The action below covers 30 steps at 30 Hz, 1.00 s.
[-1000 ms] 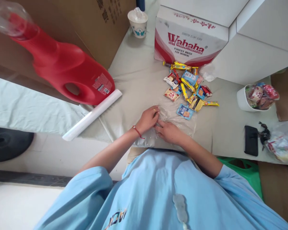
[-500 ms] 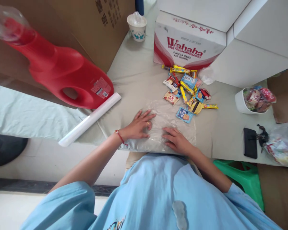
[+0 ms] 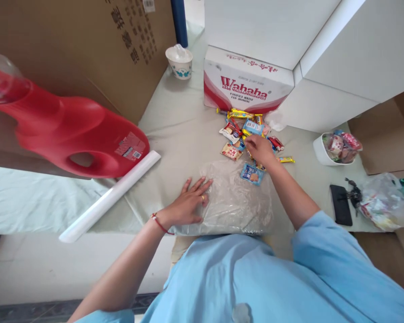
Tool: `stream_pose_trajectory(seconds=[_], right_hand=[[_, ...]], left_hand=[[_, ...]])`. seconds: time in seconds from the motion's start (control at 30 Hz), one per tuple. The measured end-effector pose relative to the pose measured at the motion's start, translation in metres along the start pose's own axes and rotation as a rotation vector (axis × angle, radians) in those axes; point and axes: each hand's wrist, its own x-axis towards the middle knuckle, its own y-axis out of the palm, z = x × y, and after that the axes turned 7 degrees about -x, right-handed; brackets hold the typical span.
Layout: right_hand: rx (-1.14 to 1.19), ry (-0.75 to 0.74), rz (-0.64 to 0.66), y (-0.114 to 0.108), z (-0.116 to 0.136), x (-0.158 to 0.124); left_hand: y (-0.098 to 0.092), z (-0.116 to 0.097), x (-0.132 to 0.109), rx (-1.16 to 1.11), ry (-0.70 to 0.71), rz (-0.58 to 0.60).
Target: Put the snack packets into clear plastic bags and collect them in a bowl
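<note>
My left hand (image 3: 189,204) lies flat, fingers spread, on the left edge of a clear plastic bag (image 3: 239,202) spread on the cloth-covered table. My right hand (image 3: 261,150) reaches into a pile of small wrapped snacks, its fingers drawn together over a yellow-wrapped stick (image 3: 245,133). Whether the fingertips grip that stick or another piece is hidden. Around the hand lie a blue cracker packet (image 3: 252,174), a cream-and-red packet (image 3: 231,151), a white-and-red packet (image 3: 231,132) and another blue packet (image 3: 253,126).
Behind the pile stands a Wahaha carton (image 3: 245,83). On the left are a red jug (image 3: 84,130), a white roll (image 3: 111,196) and a paper cup (image 3: 179,63). A white tub of snacks (image 3: 319,150), a black phone (image 3: 340,205) and a filled plastic bag (image 3: 379,202) sit on the right.
My right hand has left the clear plastic bag and moved forward into the snack pile, its fingers closing up. My left hand stays flat on the bag. The view has shifted.
</note>
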Motion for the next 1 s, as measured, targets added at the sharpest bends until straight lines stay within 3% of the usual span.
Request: stream_pose_trajectory(seconds=[0.1,0.2,0.3,0.5,0.67,0.77,0.87,0.93,1.0], right_hand=[[-0.205,-0.062,0.017,0.015,0.014,0.044],[-0.348,-0.03,0.043,0.028,0.032,0.058],[-0.402,-0.02,0.026,0.034,0.04,0.05],[-0.379,-0.091,-0.016,0.029,0.028,0.023],[-0.395,-0.087,0.037,0.025,0.025,0.031],[-0.241,-0.004,-0.071,0.014,0.019,0.034],[0.163,0.077,-0.206,-0.004,0.009,0.016],[0.466,0.151,-0.109,-0.015,0.004,-0.011],[0.659,0.205,0.121,-0.022,0.004,-0.043]], left_hand=[[0.0,0.0,0.0,0.002,0.001,-0.004],[0.0,0.0,-0.001,-0.002,0.004,-0.007],[0.0,0.0,-0.001,-0.01,-0.008,0.0],[-0.002,-0.003,0.0,-0.005,-0.02,0.021],[-0.004,-0.005,0.002,0.013,-0.039,0.035],[-0.004,-0.006,0.002,0.008,-0.053,0.051],[-0.003,-0.006,0.003,0.001,-0.05,0.047],[-0.003,-0.005,0.003,-0.004,-0.038,0.043],[-0.003,-0.003,0.003,-0.005,-0.03,0.043]])
